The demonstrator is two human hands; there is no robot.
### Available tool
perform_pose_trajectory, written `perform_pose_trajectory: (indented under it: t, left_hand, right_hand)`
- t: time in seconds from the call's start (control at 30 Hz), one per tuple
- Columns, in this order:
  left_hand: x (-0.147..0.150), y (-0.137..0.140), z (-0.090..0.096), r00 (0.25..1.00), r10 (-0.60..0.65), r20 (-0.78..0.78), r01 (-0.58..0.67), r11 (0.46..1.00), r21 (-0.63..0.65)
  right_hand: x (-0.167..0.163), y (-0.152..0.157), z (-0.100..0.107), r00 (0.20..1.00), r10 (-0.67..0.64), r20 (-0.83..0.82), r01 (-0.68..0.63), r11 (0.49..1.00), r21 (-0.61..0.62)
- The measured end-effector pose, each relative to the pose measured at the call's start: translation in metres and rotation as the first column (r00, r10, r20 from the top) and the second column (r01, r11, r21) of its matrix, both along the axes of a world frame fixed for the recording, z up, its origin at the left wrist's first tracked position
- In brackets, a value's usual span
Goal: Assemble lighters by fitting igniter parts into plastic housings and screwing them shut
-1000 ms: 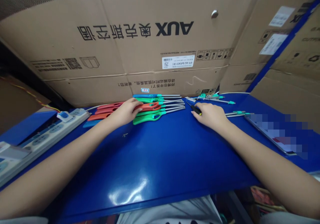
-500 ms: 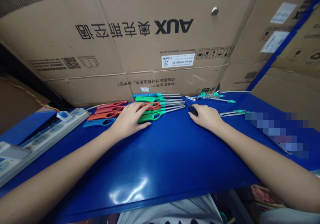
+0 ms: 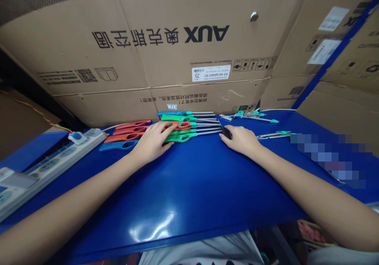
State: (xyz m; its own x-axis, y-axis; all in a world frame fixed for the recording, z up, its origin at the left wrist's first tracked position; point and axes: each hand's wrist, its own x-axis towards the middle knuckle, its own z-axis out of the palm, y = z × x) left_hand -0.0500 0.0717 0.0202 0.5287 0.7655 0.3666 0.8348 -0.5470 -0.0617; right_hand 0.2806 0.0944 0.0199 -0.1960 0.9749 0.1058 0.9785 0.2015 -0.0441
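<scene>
My left hand [image 3: 152, 141] lies across a row of long-nosed lighters, fingers stretched and thumb apart. Under and beside it are an orange lighter [image 3: 184, 125] and a green lighter [image 3: 181, 138], their metal tubes pointing right. A blue lighter [image 3: 174, 114] lies behind them. My right hand [image 3: 242, 139] is closed around a black-handled tool [image 3: 226, 132] with a thin shaft, which stands at the ends of the tubes. Its exact kind is unclear. Left of my left hand are red handles [image 3: 132, 130] and a blue handle [image 3: 118, 145], partly covered.
Loose metal tubes with green ends [image 3: 257, 117] lie at the back right, with more tubes [image 3: 274, 135] beyond my right hand. A white power strip [image 3: 47, 164] runs along the left side. Cardboard [image 3: 166, 67] walls the back of the blue table [image 3: 189, 202].
My right hand has shifted slightly left with the black-handled tool, closer to the tube ends. My left hand has slid a little left over the lighters.
</scene>
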Motion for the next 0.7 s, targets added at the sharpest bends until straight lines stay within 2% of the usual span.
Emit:
perform_pose_trajectory:
  t: [0.1,0.2,0.37,0.43,0.47,0.5,0.57,0.7]
  left_hand:
    - [0.001,-0.005,0.004,1.000,0.007,-0.013,-0.006,1.000,0.008]
    - [-0.005,-0.006,0.019,0.999,0.040,0.009,-0.040,0.999,0.037]
    - [-0.043,0.001,0.043,0.972,0.189,0.143,-0.204,0.974,0.100]
    - [-0.061,0.003,0.045,0.937,0.333,0.105,-0.338,0.940,0.038]
    - [-0.069,0.003,0.045,0.917,0.397,0.048,-0.395,0.917,-0.050]
    - [-0.075,0.002,0.045,0.907,0.422,0.008,-0.416,0.898,-0.143]
    - [-0.082,-0.003,0.044,0.902,0.430,-0.037,-0.425,0.870,-0.250]
    - [-0.086,-0.017,0.048,0.889,0.446,-0.106,-0.453,0.819,-0.352]
  right_hand:
    - [0.000,-0.001,0.002,1.000,-0.009,0.002,0.009,1.000,-0.004]
    - [0.003,-0.002,0.004,1.000,-0.027,-0.004,0.027,1.000,-0.001]
    - [0.009,-0.001,0.010,0.997,-0.065,-0.050,0.067,0.998,0.019]
    - [0.012,0.000,0.012,0.994,-0.073,-0.087,0.076,0.996,0.041]
    - [0.012,0.000,0.013,0.992,-0.072,-0.107,0.078,0.995,0.059]
    - [0.013,0.000,0.014,0.990,-0.070,-0.126,0.080,0.994,0.078]
    - [0.014,-0.001,0.016,0.986,-0.067,-0.156,0.085,0.990,0.113]
    - [0.014,-0.002,0.018,0.977,-0.063,-0.203,0.093,0.985,0.146]
